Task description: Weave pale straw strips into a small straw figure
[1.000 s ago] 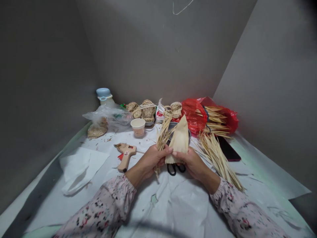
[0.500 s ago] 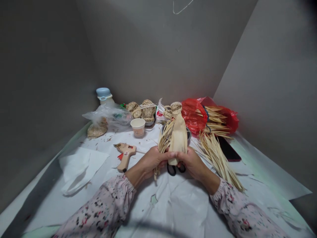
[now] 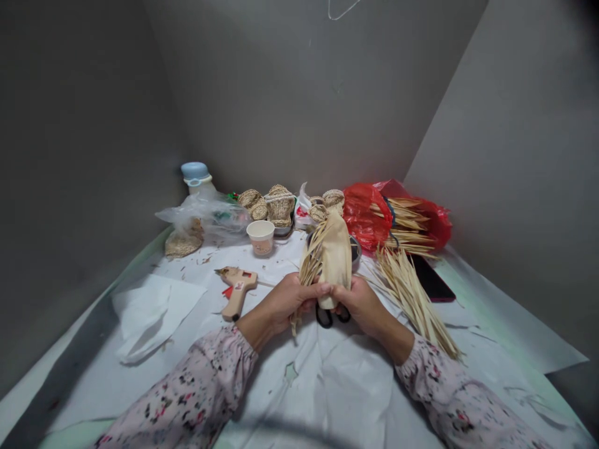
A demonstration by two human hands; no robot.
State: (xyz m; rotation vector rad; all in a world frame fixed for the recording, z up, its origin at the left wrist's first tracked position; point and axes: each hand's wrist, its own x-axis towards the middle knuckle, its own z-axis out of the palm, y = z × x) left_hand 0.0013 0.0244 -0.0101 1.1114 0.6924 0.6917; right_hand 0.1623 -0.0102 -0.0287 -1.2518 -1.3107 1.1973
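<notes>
The cream, smooth, long curved sheet of dried husk [image 3: 335, 259] stands upright between the two hands' fingertips, its lower end pinched there and its narrower top rising above them. Beside it, a bundle of thin, straw-coloured dried strips [image 3: 311, 259] sprouts from the left fingers, frayed ends poking out below. Just under the fingertips show two black, rounded loop handles [image 3: 324, 317]. Left of the fingers lies a beige plastic glue gun [image 3: 238, 293] with a red trigger; to their right, a loose fan of stiff, pale dried strips [image 3: 414, 293]. The left hand [image 3: 292, 298] closes around the strips, its thumb pointing inward to the husk; the right hand [image 3: 359, 300] mirrors it, thumb and fingers gripping the husk's base. Both forearms angle inward, thumbs nearly meeting.
</notes>
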